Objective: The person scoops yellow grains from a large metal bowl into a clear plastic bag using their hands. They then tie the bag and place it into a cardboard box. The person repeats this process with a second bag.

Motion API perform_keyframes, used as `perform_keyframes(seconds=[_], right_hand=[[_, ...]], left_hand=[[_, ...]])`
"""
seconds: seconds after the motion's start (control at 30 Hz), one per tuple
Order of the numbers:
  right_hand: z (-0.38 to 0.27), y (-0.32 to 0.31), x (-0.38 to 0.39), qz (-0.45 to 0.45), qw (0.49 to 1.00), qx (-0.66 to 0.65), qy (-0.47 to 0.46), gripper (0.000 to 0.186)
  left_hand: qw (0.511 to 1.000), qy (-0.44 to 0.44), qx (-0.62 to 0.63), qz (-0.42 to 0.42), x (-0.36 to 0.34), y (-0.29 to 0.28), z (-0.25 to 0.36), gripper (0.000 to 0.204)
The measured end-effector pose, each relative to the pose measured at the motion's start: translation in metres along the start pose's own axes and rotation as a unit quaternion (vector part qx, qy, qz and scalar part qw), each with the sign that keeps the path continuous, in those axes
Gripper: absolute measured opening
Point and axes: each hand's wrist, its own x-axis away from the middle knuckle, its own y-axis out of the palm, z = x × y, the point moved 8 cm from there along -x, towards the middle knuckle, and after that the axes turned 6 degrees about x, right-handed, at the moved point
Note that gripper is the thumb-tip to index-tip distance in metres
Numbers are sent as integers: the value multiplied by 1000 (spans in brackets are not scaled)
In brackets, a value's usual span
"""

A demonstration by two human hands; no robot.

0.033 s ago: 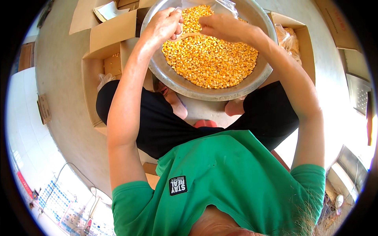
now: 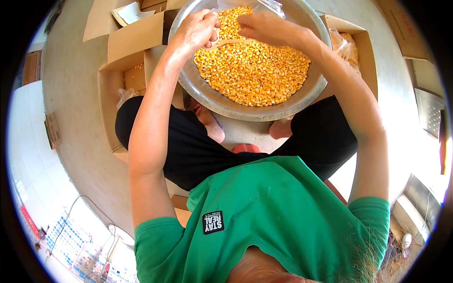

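Observation:
A wide metal basin (image 2: pixel 188 78) full of loose yellow corn kernels (image 2: pixel 257 75) stands between my knees. In its far part lies a clear plastic bag (image 2: pixel 271 6) with kernels showing through it. My left hand (image 2: pixel 196 29) is over the basin's left side, its fingers closed on the bag's edge. To the right of it, my right hand (image 2: pixel 266 29) hovers above the kernels with its fingers curled and pressed together. What it holds, if anything, is hidden.
At the left stand open cardboard boxes (image 2: pixel 134 42), one with a few kernels and plastic inside. Another cardboard box (image 2: pixel 370 61) at the right holds filled clear bags (image 2: pixel 347 49). My feet (image 2: pixel 281 128) are beneath the basin's near rim.
My right hand has moved very slightly up and to the left over the kernels. The left hand and the basin stay where they were.

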Motion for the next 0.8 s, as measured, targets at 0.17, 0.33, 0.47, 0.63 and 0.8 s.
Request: perform_keyframes(seconds=[0.17,0.33,0.47,0.63,0.8], right_hand=[[5,-19,-33,4,989,121,83,19],[18,-7,-35,147,976,157,34,20],[51,21,-41,123,982,141,0,21],[32,-2,-25,170,982,82,-21,24],[31,-5,-3,68,996,-9,59,25]], left_hand=[[1000,-2,4,4,3,-1,2,35],[1000,-4,0,24,8,-7,4,35],[1000,-3,-2,16,6,-5,4,34],[1000,2,10,17,5,-6,-1,33],[1000,7,19,6,2,-2,1,31]])
